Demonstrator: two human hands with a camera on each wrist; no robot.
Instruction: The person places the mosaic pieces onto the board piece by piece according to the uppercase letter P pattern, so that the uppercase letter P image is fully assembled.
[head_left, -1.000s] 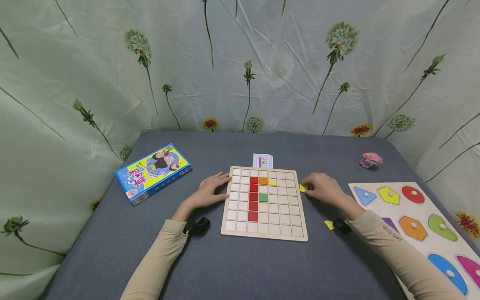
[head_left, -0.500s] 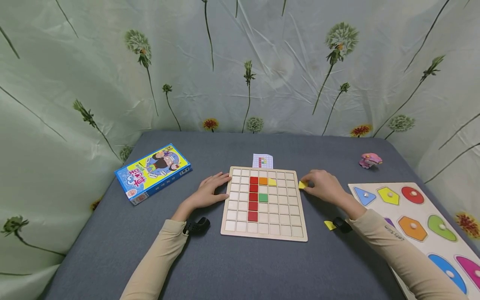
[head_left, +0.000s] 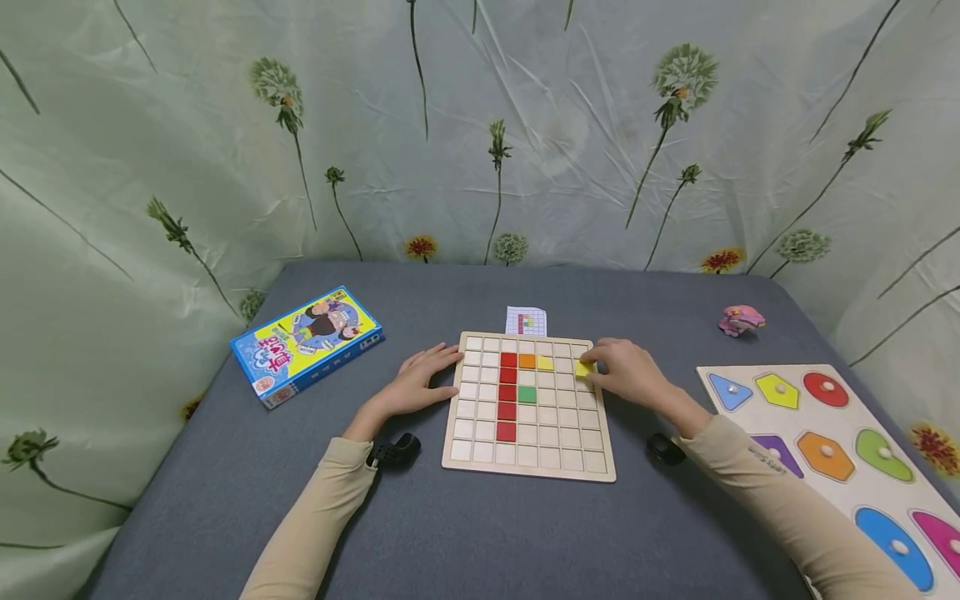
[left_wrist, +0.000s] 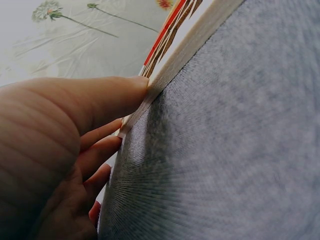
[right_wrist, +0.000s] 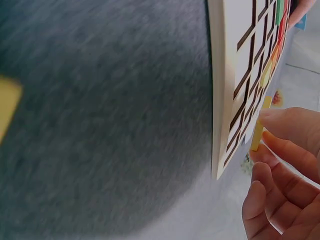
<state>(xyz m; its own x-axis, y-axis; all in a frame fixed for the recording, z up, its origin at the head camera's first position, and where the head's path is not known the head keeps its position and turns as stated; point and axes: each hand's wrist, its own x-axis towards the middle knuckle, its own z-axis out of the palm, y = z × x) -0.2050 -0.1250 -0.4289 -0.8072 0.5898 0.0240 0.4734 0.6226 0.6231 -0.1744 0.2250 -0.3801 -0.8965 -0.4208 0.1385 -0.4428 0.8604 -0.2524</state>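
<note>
A wooden grid board lies flat on the table. It bears a column of red tiles, an orange tile, a yellow tile and a green tile. Over its upper right edge, my right hand pinches another yellow square tile; the right wrist view shows this tile on its edge between thumb and fingers. My left hand rests at the board's left side, fingers extended. In the left wrist view, the thumb touches the board's edge.
A printed pattern card sits just behind the board. To the left is a blue and yellow box; at right are a shape-puzzle board and a pink toy. A loose yellow piece shows blurred in the right wrist view.
My right hand has moved left with the yellow tile, from beside the board to over its right edge. The loose yellow piece near my right wrist is now hidden in the head view.
</note>
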